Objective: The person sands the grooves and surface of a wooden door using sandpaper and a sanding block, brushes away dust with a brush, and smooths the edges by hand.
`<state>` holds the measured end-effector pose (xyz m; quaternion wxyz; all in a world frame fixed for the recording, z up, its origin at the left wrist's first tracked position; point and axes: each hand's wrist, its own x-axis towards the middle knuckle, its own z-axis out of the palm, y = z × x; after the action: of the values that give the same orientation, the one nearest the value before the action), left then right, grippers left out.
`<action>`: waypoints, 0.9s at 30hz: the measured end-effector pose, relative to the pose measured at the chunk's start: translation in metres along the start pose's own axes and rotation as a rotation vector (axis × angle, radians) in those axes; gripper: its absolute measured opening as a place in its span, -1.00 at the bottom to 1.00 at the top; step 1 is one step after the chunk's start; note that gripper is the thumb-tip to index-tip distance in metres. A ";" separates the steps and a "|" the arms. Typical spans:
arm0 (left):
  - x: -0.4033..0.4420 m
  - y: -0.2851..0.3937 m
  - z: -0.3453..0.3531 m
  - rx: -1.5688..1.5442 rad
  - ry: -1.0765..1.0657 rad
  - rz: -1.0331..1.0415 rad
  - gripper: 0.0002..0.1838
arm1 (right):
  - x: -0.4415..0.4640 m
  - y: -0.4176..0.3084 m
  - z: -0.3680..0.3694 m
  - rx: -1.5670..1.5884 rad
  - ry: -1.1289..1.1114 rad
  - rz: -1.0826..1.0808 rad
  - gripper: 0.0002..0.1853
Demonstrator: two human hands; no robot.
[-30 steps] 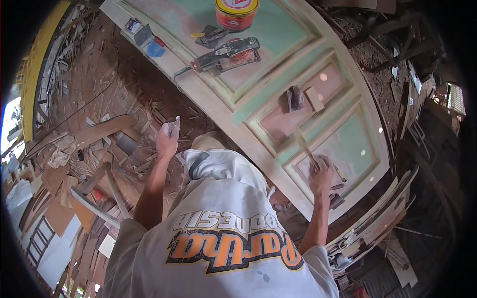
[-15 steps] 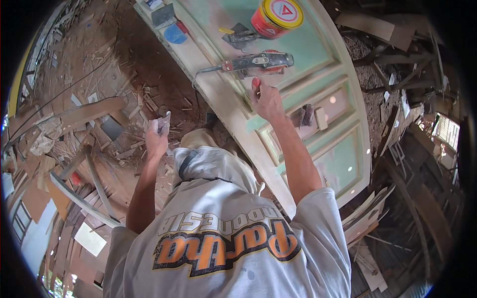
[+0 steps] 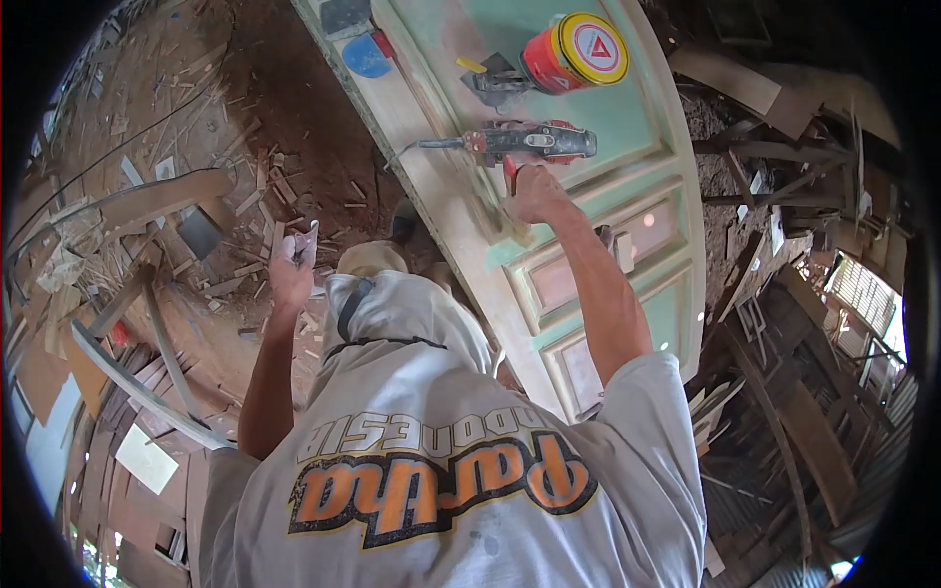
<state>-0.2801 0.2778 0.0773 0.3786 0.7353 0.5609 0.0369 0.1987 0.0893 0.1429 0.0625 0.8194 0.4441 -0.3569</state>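
A panelled door [image 3: 446, 201] with green and pinkish patches lies at my right. Over its middle, my right hand [image 3: 541, 199] is closed round a brush with a red handle [image 3: 510, 171]; pale bristles [image 3: 526, 235] show below the fingers. Just beyond that hand a red and black power sander [image 3: 539, 142] lies on the door with its cable. My left hand [image 3: 292, 267], dusty white, is raised over the littered ground, its fingers bent together. A small pale tip [image 3: 314, 227] sticks out there; its kind is unclear.
A red tin with a yellow-rimmed lid [image 3: 591, 51], a dark scraper plate [image 3: 498, 82], and a blue disc-like piece [image 3: 367, 56] sit on the door's far part. Wood scraps [image 3: 279, 181] and boards [image 3: 162, 201] cover the ground at left; timber stands at right.
The view has shifted slightly. My right hand has turned over the door beside the sander, so the brush's bristles now show. My left hand stays raised at the left.
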 end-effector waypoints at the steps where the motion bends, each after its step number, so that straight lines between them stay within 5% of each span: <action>1: 0.000 0.001 -0.004 -0.015 -0.012 0.023 -0.75 | -0.003 -0.005 -0.001 -0.002 -0.007 -0.003 -0.69; 4: 0.003 0.000 -0.006 -0.042 -0.001 0.042 -0.79 | -0.015 -0.016 0.002 -0.024 0.123 0.015 -0.66; 6: 0.003 -0.001 -0.005 -0.055 0.010 0.033 -0.83 | -0.024 -0.015 0.021 0.296 0.196 -0.025 -0.67; 10: 0.000 -0.010 -0.001 -0.069 -0.040 0.005 -0.78 | -0.032 0.014 0.044 0.177 0.161 0.057 -0.63; 12: 0.012 -0.005 0.008 -0.132 -0.044 0.017 -0.79 | -0.024 0.019 0.048 -0.032 0.551 -0.058 -0.65; 16: 0.004 0.010 0.005 -0.137 -0.077 0.033 -0.79 | -0.023 -0.001 0.067 0.281 0.371 0.014 -0.64; 21: 0.006 0.026 -0.006 -0.049 -0.067 0.068 -0.80 | -0.017 -0.004 0.021 -0.051 0.195 0.070 -0.74; 25: -0.007 0.011 -0.009 -0.155 0.004 0.020 -0.81 | -0.025 -0.005 0.043 0.016 0.266 0.114 -0.74; 27: -0.013 -0.008 -0.005 -0.119 0.033 0.029 -0.79 | -0.024 0.003 0.050 0.373 0.285 0.186 -0.70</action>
<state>-0.2935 0.2701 0.0812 0.4117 0.7189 0.5531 0.0878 0.1655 0.0498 0.1207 -0.1204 0.8962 0.2977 -0.3062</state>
